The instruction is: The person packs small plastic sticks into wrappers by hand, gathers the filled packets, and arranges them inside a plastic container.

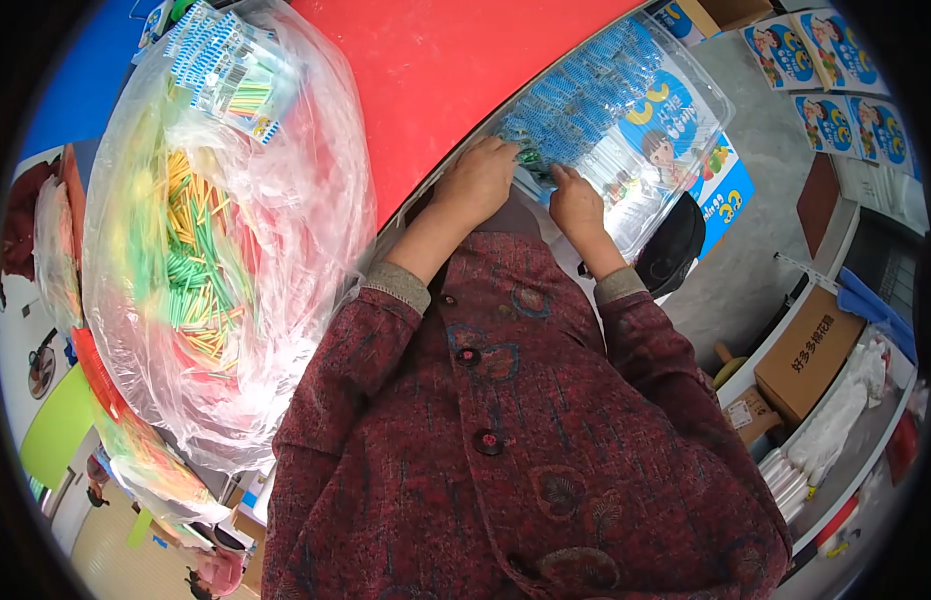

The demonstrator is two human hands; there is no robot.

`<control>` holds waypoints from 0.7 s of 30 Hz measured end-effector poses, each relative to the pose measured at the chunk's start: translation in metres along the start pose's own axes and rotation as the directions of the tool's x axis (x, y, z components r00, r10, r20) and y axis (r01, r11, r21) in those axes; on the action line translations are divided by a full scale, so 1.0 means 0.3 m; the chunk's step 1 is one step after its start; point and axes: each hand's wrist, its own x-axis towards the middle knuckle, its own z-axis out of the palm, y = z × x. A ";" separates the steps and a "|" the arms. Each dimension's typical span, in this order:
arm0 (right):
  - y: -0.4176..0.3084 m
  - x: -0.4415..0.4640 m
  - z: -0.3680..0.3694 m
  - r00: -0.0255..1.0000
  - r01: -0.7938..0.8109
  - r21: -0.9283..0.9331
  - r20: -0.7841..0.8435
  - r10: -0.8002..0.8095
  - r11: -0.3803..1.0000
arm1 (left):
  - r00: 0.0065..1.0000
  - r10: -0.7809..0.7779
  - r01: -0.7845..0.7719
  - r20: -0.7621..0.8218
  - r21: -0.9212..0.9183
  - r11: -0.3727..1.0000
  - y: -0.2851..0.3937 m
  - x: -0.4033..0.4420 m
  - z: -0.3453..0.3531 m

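Note:
At the near edge of a clear plastic tray (pixel 721 90), both my hands work close together. My left hand (pixel 476 182) has its fingers curled over a small clear packet with green in it (pixel 529 157). A short way to the right, my right hand (pixel 578 207) is closed, thumb and fingertips together at the other side of this packet; its grip is partly hidden. Beyond the fingers, rows of blue-and-white patterned packets (pixel 586 95) fill the tray's far left part. Its right part shows clear wrapping over a printed blue-and-white sheet (pixel 661 115).
On the red tabletop (pixel 436 60) at left lies a big clear plastic bag (pixel 326 200) with yellow and green sticks (pixel 196 260) and several blue-and-white packets (pixel 226 70). A black object (pixel 676 245) sits beside the tray. Cardboard boxes (pixel 811 350) stand on a shelf at right.

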 end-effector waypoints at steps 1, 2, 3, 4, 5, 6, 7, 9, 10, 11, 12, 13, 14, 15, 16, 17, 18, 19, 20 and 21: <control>0.003 0.006 0.008 0.999 -0.004 -0.010 0.033 0.005 1.000 | 1.000 -0.005 0.005 0.013 0.003 1.000 0.001 -0.001 -0.004; 0.007 0.014 0.019 0.998 -0.009 -0.020 0.066 0.010 1.000 | 1.000 -0.008 0.007 0.013 0.001 1.000 0.000 -0.001 -0.005; 0.016 0.026 0.038 0.998 -0.008 -0.022 0.068 0.009 1.000 | 1.000 0.001 -0.001 0.023 0.012 1.000 -0.001 0.000 -0.005; 0.026 0.041 0.059 0.998 0.025 0.026 0.057 -0.027 0.999 | 0.999 0.009 -0.009 0.034 0.023 1.000 0.001 0.001 -0.007; 0.038 0.056 0.076 0.997 0.058 0.073 0.044 -0.061 0.996 | 0.999 0.008 -0.009 0.036 0.021 1.000 0.003 0.001 -0.009; 0.039 0.073 0.082 0.997 0.054 0.072 0.045 -0.058 0.996 | 0.999 0.004 -0.005 0.033 0.019 1.000 0.005 0.002 -0.010; 0.037 0.091 0.089 0.991 0.085 0.086 0.092 -0.093 0.993 | 1.000 0.002 -0.003 0.030 0.016 1.000 0.009 0.004 -0.010; 0.049 0.112 0.084 0.982 0.117 0.100 0.136 -0.130 0.988 | 0.999 0.009 -0.009 0.031 0.020 1.000 0.012 0.007 -0.014; 0.071 0.120 0.066 0.973 0.120 0.178 0.172 -0.151 0.977 | 1.000 0.009 -0.010 0.030 0.026 1.000 0.010 0.005 -0.017; 0.091 0.127 0.049 0.962 0.122 0.254 0.207 -0.177 0.960 | 1.000 0.006 -0.007 0.025 0.027 1.000 0.007 0.003 -0.018; 0.101 0.117 0.031 0.961 0.126 0.254 0.208 -0.182 0.959 | 1.000 0.003 -0.003 0.026 0.013 1.000 0.008 0.001 -0.022; 0.111 0.088 0.010 0.990 0.053 0.415 0.100 -0.104 0.908 | 1.000 -0.002 0.002 0.030 -0.002 1.000 0.005 -0.005 -0.019; 0.121 0.056 -0.011 1.000 -0.002 0.569 0.006 -0.002 0.822 | 0.999 -0.005 0.005 0.032 -0.004 1.000 0.002 -0.010 -0.015; 0.148 0.026 -0.010 1.000 -0.004 0.568 0.007 0.000 0.823 | 1.000 -0.001 0.001 0.021 0.000 1.000 -0.004 -0.011 -0.007; 0.176 -0.005 0.000 0.998 -0.013 0.442 -0.048 0.038 0.897 | 1.000 0.006 -0.006 0.010 0.006 1.000 -0.004 -0.008 -0.006; 0.200 -0.027 0.015 0.992 -0.031 0.309 -0.108 0.068 0.951 | 1.000 0.010 -0.010 0.012 0.005 1.000 -0.003 -0.007 -0.006; 0.201 -0.039 0.021 0.991 -0.131 0.287 0.028 0.128 0.949 | 1.000 0.003 -0.003 0.013 0.008 1.000 0.000 -0.008 -0.008; 0.204 -0.038 0.029 0.991 -0.133 0.288 0.026 0.131 0.948 | 1.000 -0.003 0.003 0.014 0.013 1.000 0.002 -0.008 -0.007; 0.205 -0.030 0.038 0.986 -0.152 0.254 0.105 0.129 0.955 | 1.000 -0.001 0.000 0.015 0.014 1.000 0.002 -0.007 -0.008; 0.209 -0.018 0.054 0.974 -0.168 0.219 0.184 0.129 0.961 | 1.000 0.004 -0.004 0.014 0.018 1.000 0.000 -0.007 -0.006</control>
